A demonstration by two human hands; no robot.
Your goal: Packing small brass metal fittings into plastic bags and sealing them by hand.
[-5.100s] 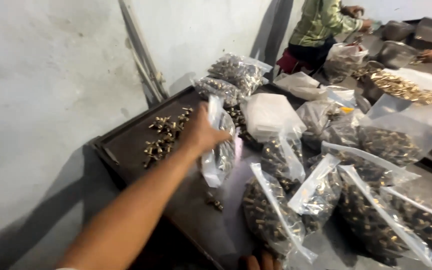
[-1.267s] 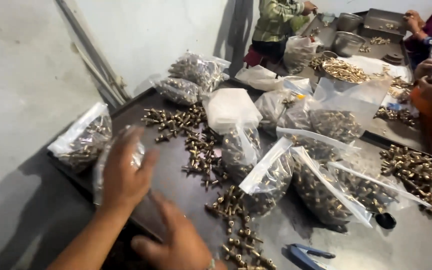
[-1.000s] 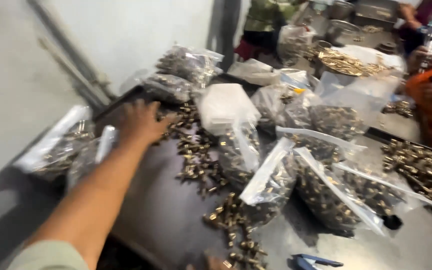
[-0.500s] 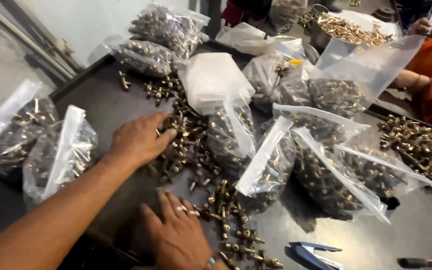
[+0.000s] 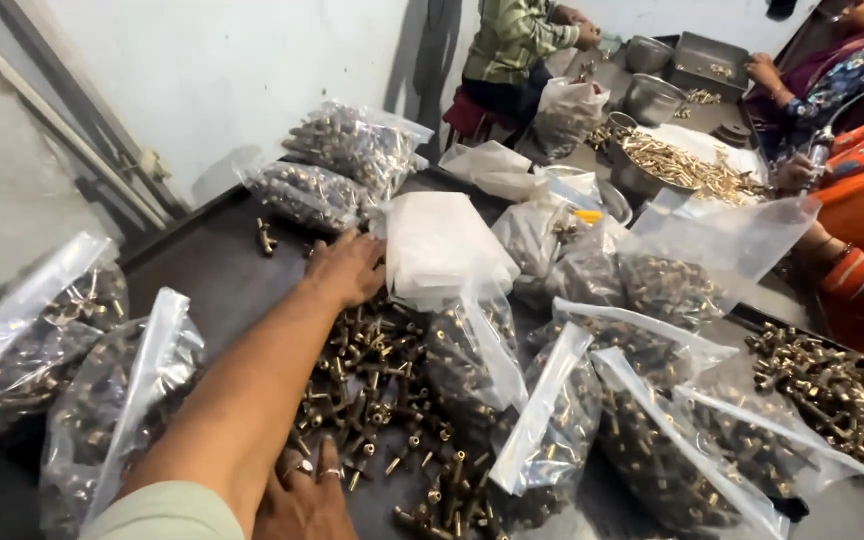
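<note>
Here, glinting brass fittings lie loose between both hands — the left hand spread flat beside crinkly clear bags, the right hand loosely open on them.

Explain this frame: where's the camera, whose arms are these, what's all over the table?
There is no machine: a person works with bare hands, and the one camera sits on their head, looking down. The left hand reaches forward, fingers spread, over a heap of loose brass fittings on the dark table. The right hand, with rings on it, rests at the bottom edge beside the same heap. Neither hand visibly grips anything. Around them stand clear plastic bags filled with the same fittings. At the far end other people sit by metal bowls and another pile of brass parts.
</note>
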